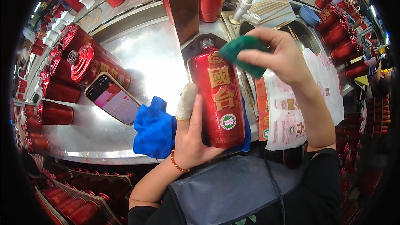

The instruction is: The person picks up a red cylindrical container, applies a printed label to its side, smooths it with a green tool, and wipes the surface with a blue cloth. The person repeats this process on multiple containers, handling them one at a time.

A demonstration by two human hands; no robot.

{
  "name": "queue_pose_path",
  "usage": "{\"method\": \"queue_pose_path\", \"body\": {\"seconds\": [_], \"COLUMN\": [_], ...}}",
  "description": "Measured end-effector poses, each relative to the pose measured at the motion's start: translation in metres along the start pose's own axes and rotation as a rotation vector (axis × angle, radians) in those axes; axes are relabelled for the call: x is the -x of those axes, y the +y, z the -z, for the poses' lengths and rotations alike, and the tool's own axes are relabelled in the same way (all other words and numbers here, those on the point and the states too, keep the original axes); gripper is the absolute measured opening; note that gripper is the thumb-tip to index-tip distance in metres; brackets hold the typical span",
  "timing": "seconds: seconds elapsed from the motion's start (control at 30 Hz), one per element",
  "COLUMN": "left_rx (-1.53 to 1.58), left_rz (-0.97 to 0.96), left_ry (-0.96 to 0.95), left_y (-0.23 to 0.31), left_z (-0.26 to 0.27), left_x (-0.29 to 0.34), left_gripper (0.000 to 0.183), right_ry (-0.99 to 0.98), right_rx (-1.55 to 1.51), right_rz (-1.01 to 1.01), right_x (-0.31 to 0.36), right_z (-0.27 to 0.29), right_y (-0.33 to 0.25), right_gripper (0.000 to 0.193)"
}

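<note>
In the middle of the frame, the left hand (193,137) holds the low end of a red bottle (219,93). The right hand (280,54) pinches a green cloth (243,54) near its top. Sticker (228,121) on, cap not on: the work looks partly done.

Fisheye view from the head, facing down over the bench (100,139)
It tilts forward too, with the apron (237,187) at the lower edge; the left hand (191,139), right hand (277,56) and bottle (223,114) are close, near the centre, while red rows (339,33) at the sides lie farther off, bending toward the rim.
</note>
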State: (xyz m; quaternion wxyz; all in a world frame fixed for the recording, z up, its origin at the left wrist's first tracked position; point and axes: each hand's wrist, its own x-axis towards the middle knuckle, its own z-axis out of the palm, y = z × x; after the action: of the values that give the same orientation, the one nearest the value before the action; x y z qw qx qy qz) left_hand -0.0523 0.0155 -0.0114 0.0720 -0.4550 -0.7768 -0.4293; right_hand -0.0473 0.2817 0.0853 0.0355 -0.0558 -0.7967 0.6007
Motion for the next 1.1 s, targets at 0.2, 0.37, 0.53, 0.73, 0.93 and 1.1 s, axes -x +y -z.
{"method": "queue_pose_path", "body": {"seconds": [0.2, 0.37, 0.53, 0.73, 0.93, 1.1], "left_rx": [0.040, 0.078, 0.095, 0.165, 0.158, 0.147], "left_rz": [0.018, 0.014, 0.028, 0.101, 0.074, 0.058], "left_ry": [-0.020, 0.007, -0.009, -0.081, -0.079, -0.052], "left_y": [-0.002, -0.004, 0.001, -0.001, -0.004, -0.003], "left_z": [-0.001, -0.005, 0.000, 0.001, -0.001, 0.000], "left_x": [0.005, 0.006, 0.001, 0.008, 0.008, 0.006], "left_gripper": [0.127, 0.127, 0.121, 0.124, 0.124, 0.123], "right_ry": [0.091, 0.218, 0.223, 0.241, 0.222, 0.291], "right_rx": [-0.013, 0.041, -0.081, -0.119, -0.226, -0.074], "right_rz": [0.106, 0.079, -0.070, -0.021, -0.029, -0.026], "right_x": [0.027, 0.035, 0.036, 0.058, 0.071, 0.072], "right_z": [-0.033, -0.026, -0.017, -0.036, -0.042, -0.030], "right_y": [0.010, 0.006, 0.015, 0.028, 0.039, 0.038], "right_gripper": [0.022, 0.020, 0.021, 0.021, 0.023, 0.023]}}
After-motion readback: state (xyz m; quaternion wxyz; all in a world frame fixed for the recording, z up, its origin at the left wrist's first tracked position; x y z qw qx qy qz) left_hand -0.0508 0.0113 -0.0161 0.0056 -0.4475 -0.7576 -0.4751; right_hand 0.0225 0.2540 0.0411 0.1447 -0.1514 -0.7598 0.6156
